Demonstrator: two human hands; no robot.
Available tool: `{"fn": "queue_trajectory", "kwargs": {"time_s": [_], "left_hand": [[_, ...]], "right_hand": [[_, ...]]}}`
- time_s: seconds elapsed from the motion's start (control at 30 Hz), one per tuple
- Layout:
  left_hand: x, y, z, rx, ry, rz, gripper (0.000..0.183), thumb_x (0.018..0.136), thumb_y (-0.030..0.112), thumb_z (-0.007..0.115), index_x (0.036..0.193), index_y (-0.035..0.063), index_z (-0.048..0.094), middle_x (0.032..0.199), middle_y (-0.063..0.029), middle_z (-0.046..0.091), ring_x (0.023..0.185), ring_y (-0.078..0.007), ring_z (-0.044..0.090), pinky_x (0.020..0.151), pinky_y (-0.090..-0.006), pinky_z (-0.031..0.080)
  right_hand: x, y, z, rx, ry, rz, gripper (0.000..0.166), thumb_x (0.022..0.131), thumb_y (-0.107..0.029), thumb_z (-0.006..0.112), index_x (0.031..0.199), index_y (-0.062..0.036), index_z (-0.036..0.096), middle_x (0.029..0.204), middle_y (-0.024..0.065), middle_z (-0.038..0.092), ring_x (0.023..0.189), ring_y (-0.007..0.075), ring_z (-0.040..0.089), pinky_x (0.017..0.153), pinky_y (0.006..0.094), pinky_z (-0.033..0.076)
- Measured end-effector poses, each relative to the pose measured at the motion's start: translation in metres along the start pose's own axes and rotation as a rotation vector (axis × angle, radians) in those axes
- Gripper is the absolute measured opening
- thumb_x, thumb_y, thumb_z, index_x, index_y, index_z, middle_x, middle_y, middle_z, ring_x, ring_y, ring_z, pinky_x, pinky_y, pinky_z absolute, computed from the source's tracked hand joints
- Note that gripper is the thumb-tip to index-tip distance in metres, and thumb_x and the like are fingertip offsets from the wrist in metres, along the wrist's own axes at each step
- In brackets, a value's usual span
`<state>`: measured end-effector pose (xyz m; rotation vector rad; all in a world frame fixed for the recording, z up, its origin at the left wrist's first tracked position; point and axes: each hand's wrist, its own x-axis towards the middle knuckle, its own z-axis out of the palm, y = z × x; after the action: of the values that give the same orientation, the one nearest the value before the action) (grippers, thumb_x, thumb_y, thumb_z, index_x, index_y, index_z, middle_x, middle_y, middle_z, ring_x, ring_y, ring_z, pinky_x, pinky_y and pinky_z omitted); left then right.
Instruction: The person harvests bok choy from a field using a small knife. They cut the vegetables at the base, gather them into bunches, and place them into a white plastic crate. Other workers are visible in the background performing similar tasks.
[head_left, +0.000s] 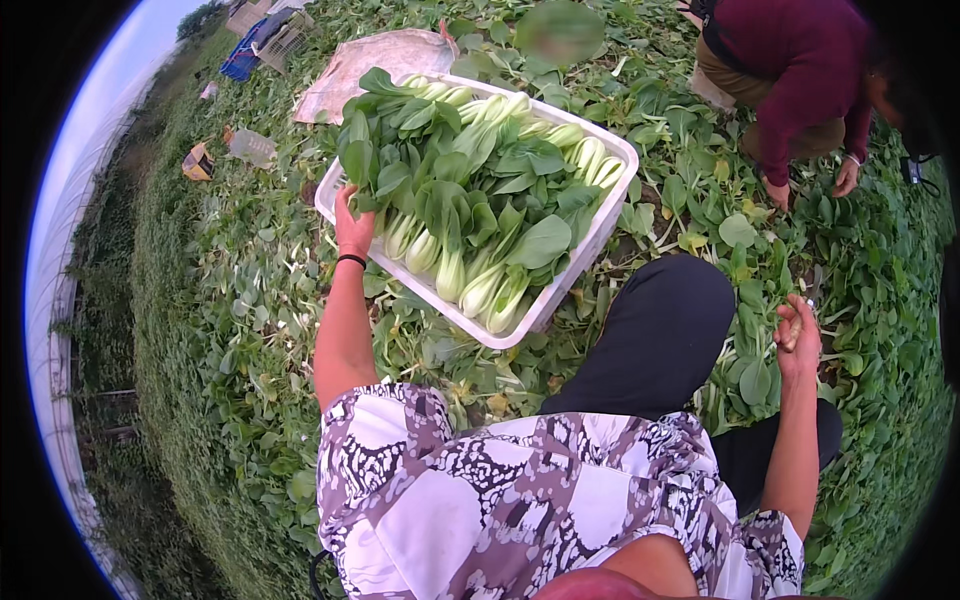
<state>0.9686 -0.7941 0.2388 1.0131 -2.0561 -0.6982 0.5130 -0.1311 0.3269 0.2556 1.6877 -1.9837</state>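
Note:
A white plastic crate (581, 259) full of bok choy lies before me, the pale stems along its near and far sides and the leaves in the middle. My left hand (355, 219) is at the crate's left corner against the green leaves (358, 161); leaves partly hide its fingers, and whether it grips anything cannot be told. My right hand (796, 334) is off to the right above the growing plants, its fingers curled around a small tan handle-like object (792, 336). Below that hand, cut bok choy (754, 382) lies beside my knee.
A co-worker in a maroon top (810, 75) bends over plants at the upper right, both hands low. Behind the crate lies a pale woven sack (367, 64). Farther left are a clear plastic container (253, 148), a yellow-and-dark package (198, 163) and stacked crates (283, 41). Leaves litter the ground.

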Motion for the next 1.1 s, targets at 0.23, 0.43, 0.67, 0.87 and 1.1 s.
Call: {"fn": "queue_trajectory", "kwargs": {"time_s": [0.23,0.43,0.67,0.87,1.1], "left_hand": [[0.030,0.019,0.039,0.476,0.218,-0.056,0.059,0.099,0.034,0.048,0.150,0.0064,0.034,0.150,-0.0176,0.041,0.140,-0.0348,0.035,0.117,-0.0463,0.022],[0.020,0.017,0.091,0.863,-0.055,-0.276,0.054,0.103,0.045,0.035,0.151,0.0206,0.033,0.155,-0.0057,0.035,0.143,-0.0255,0.031,0.114,-0.0585,0.018],[0.036,0.015,0.077,0.922,-0.199,-0.364,0.059,0.099,0.049,0.037,0.150,0.0198,0.035,0.155,-0.0067,0.034,0.141,-0.0308,0.032,0.109,-0.0635,0.023],[0.080,0.054,0.029,0.633,-0.008,-0.254,0.057,0.089,0.033,0.046,0.144,0.0215,0.047,0.147,-0.0110,0.048,0.132,-0.0337,0.047,0.105,-0.0590,0.035],[0.085,0.187,0.077,0.060,0.281,0.098,0.050,0.089,0.012,0.045,0.138,0.0028,0.051,0.137,-0.0177,0.056,0.119,-0.0325,0.058,0.103,-0.0400,0.043]], "right_hand": [[0.000,-0.010,0.010,0.014,0.022,-0.026,0.022,0.095,-0.027,0.059,0.107,-0.0080,0.059,0.077,0.0083,0.067,0.038,0.0120,0.046,0.041,0.0293,0.040],[-0.020,-0.007,0.016,-0.063,0.034,-0.042,0.024,0.094,-0.027,0.061,0.108,-0.0082,0.059,0.077,0.0082,0.066,0.038,0.0112,0.043,0.039,0.0282,0.038],[-0.043,-0.001,0.015,-0.019,0.033,-0.012,0.022,0.094,-0.028,0.061,0.106,-0.0091,0.060,0.077,0.0082,0.066,0.039,0.0108,0.043,0.040,0.0283,0.038],[-0.077,-0.037,-0.045,0.069,0.003,-0.167,0.026,0.094,-0.028,0.060,0.110,-0.0083,0.058,0.071,0.0070,0.062,0.039,0.0105,0.045,0.038,0.0288,0.038],[-0.169,-0.109,-0.141,0.158,0.168,-0.424,0.020,0.094,-0.024,0.057,0.100,-0.0055,0.053,0.071,0.0082,0.058,0.042,0.0142,0.046,0.043,0.0333,0.041]]}}
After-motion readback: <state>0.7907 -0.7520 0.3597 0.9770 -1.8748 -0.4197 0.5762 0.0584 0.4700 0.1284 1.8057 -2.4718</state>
